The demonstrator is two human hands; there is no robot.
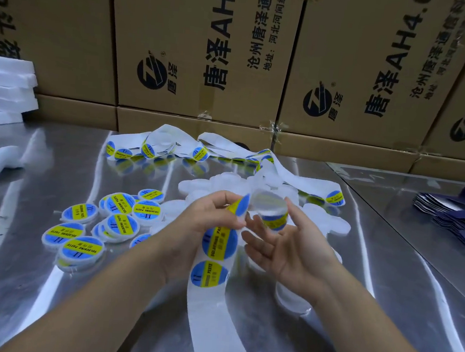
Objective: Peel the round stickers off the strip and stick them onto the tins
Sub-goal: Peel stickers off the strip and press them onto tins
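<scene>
Left hand [204,221]: fingers curled, pinched strip [206,315] top at half-peeled sticker [240,205].
Right hand [284,249]: palm up, thumb and forefinger held tin [272,212]; other fingers spread.
Tin: blurred, tilted, just beside sticker, above table [43,299].
Strip axis: ran from left hand toward person, printed side up.
Labelled tins [93,225]: piled left.

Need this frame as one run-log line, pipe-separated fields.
step: labelling | left hand: grips sticker strip | right hand: holds tin, blurred | labelled tins: heaped to the left
</scene>
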